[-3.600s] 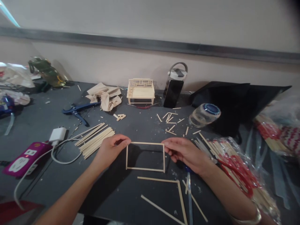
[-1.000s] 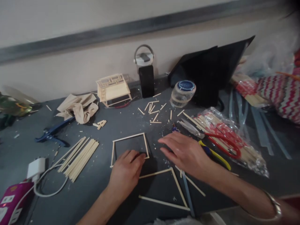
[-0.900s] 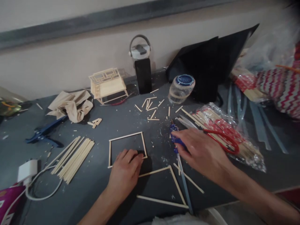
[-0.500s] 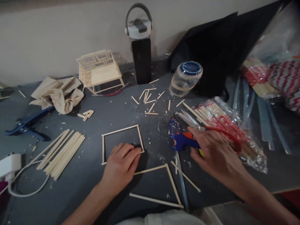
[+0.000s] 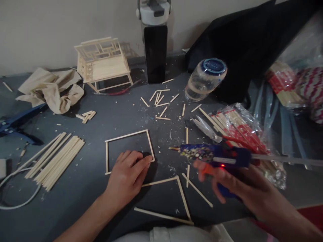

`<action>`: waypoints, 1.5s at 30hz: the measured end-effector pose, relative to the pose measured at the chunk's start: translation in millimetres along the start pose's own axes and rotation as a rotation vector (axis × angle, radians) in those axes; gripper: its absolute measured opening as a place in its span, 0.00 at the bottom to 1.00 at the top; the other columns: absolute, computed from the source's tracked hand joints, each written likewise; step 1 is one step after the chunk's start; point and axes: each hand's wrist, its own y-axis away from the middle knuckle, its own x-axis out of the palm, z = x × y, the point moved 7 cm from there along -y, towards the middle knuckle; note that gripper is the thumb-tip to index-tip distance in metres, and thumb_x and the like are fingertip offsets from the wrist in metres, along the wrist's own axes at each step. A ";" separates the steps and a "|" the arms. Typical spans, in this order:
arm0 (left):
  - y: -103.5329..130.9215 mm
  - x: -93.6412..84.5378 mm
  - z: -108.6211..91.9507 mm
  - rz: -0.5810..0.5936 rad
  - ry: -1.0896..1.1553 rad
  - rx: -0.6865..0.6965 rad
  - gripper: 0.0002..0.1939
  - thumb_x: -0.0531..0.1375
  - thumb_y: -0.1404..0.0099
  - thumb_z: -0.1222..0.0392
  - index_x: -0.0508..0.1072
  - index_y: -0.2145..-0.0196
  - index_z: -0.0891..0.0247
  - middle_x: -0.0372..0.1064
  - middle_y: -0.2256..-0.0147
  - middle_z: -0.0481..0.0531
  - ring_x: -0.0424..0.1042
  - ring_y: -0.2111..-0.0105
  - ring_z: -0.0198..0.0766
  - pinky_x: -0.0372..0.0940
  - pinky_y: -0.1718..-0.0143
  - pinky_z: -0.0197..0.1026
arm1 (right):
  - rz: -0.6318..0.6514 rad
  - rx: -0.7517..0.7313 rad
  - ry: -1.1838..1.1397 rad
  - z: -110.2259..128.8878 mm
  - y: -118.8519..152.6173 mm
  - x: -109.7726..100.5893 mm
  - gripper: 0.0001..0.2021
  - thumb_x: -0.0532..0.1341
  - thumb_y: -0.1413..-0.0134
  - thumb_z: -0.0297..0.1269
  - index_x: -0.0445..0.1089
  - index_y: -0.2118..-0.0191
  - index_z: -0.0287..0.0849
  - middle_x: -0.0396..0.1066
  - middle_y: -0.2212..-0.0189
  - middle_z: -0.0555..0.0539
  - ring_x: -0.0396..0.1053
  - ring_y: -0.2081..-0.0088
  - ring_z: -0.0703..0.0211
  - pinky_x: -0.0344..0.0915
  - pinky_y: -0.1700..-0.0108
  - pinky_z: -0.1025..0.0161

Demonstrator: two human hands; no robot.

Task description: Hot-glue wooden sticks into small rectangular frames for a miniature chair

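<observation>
My left hand (image 5: 128,176) is closed on the near right corner of a small rectangular stick frame (image 5: 127,135) lying on the dark table; its fingers hide most of the near side. Raised in my right hand (image 5: 237,185) is a blue hot glue gun (image 5: 209,154), its nozzle pointing left toward the frame. A red light glows on the gun's body, and a clear glue stick (image 5: 285,158) juts from its back. Nearer to me lies a second stick frame (image 5: 185,198), with its left end hidden or open. Loose sticks (image 5: 198,191) cross beside it.
Scissors (image 5: 208,129) rest by a plastic pack of sticks (image 5: 242,124). A stick bundle (image 5: 63,161), blue pliers-like tool (image 5: 20,126) and crumpled paper (image 5: 55,89) occupy the left. Behind stand a miniature stick bench (image 5: 106,69), a phone (image 5: 155,55) against a bottle, and a jar (image 5: 205,79).
My right hand has taken hold of the glue gun and lifted it from the table, turning its nozzle leftward. My left hand stays at the frame's corner. The view has shifted slightly.
</observation>
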 end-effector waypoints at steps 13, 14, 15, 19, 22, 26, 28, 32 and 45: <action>-1.8 1.9 -0.4 0.020 -0.011 0.011 0.14 0.55 0.34 0.70 0.70 0.52 0.61 0.66 0.63 0.53 0.63 0.65 0.41 0.61 0.64 0.47 | 0.184 -0.043 0.031 -2.0 -11.6 35.2 0.08 0.56 0.40 0.38 0.71 0.68 0.48 0.65 0.85 0.56 0.67 0.81 0.64 0.67 0.79 0.69; -1.8 1.8 -0.4 0.018 -0.010 0.012 0.14 0.55 0.34 0.70 0.70 0.52 0.61 0.66 0.63 0.53 0.63 0.66 0.41 0.61 0.64 0.47 | 0.184 -0.066 0.066 0.4 -13.4 35.0 0.08 0.56 0.40 0.38 0.71 0.68 0.48 0.66 0.84 0.56 0.68 0.79 0.63 0.68 0.77 0.68; -1.8 1.6 -0.4 0.018 -0.010 0.012 0.14 0.55 0.34 0.70 0.70 0.52 0.61 0.66 0.64 0.53 0.63 0.66 0.41 0.61 0.64 0.47 | 0.186 -0.075 0.096 1.7 -14.9 35.2 0.07 0.56 0.40 0.38 0.71 0.67 0.48 0.67 0.83 0.56 0.70 0.78 0.62 0.69 0.75 0.68; -1.6 1.1 -0.4 0.023 -0.010 0.010 0.14 0.56 0.35 0.70 0.70 0.52 0.62 0.67 0.64 0.54 0.63 0.66 0.41 0.60 0.65 0.46 | 0.202 -0.065 0.164 1.0 -18.2 36.8 0.07 0.56 0.40 0.39 0.71 0.63 0.48 0.74 0.74 0.54 0.73 0.71 0.61 0.72 0.69 0.66; -1.3 0.7 0.2 0.021 -0.012 0.006 0.14 0.56 0.34 0.69 0.70 0.52 0.61 0.67 0.64 0.54 0.63 0.66 0.41 0.60 0.65 0.46 | 0.202 -0.061 0.197 -1.5 -18.8 37.1 0.07 0.56 0.40 0.40 0.71 0.63 0.48 0.75 0.72 0.53 0.74 0.70 0.61 0.72 0.67 0.65; -1.4 0.4 1.1 0.012 -0.002 -0.001 0.14 0.56 0.35 0.69 0.70 0.52 0.61 0.67 0.63 0.53 0.63 0.66 0.41 0.60 0.65 0.46 | 0.221 -0.065 0.211 -3.8 -19.4 38.9 0.08 0.56 0.40 0.39 0.71 0.61 0.48 0.75 0.71 0.52 0.74 0.71 0.59 0.73 0.68 0.64; -1.9 0.1 0.8 0.007 0.005 0.003 0.14 0.56 0.35 0.70 0.70 0.52 0.62 0.67 0.64 0.53 0.63 0.66 0.40 0.60 0.66 0.45 | 0.223 -0.062 0.214 -4.2 -19.7 38.8 0.08 0.56 0.40 0.39 0.72 0.61 0.48 0.76 0.71 0.51 0.74 0.70 0.59 0.73 0.67 0.63; -2.9 -0.2 0.3 0.008 0.017 0.003 0.14 0.56 0.35 0.70 0.71 0.52 0.63 0.67 0.64 0.53 0.63 0.67 0.40 0.59 0.66 0.45 | 0.248 -0.053 0.203 -4.4 -19.1 39.1 0.08 0.56 0.40 0.39 0.72 0.60 0.48 0.76 0.70 0.51 0.75 0.69 0.59 0.74 0.68 0.65; -3.1 2.1 0.3 0.016 0.041 -0.006 0.15 0.57 0.35 0.71 0.70 0.52 0.63 0.67 0.63 0.53 0.63 0.66 0.40 0.60 0.65 0.45 | 0.212 -0.053 0.245 -4.7 -19.3 36.4 0.10 0.56 0.41 0.40 0.71 0.56 0.50 0.77 0.65 0.52 0.76 0.65 0.59 0.75 0.63 0.62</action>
